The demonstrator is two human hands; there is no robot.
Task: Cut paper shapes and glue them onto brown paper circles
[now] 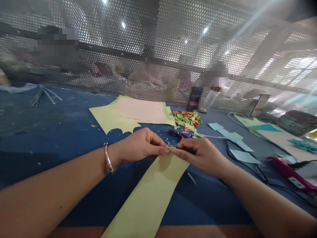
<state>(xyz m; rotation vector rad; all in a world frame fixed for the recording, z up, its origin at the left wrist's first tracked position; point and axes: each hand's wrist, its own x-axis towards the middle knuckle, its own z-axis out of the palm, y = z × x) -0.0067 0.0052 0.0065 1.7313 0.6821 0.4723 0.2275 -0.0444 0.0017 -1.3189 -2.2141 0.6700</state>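
The light is middling and slightly hazy. Small lamps [123, 24] glare white at the top, and a long pale streak crosses the upper right, where the window [303, 71] is washed out. The mesh [178, 43] looks grey and veiled, and what lies behind it is blurred; coarse pixel blocks cover several patches there. Soft shadows darken the blue table [71, 138] on both sides of the strip [151, 191], while the bracelet [108, 158] catches a glint. The hands [137, 145] are fairly clear, though fine detail is soft. Wide-angle distortion stretches the forearms [61, 188] towards the lower corners.
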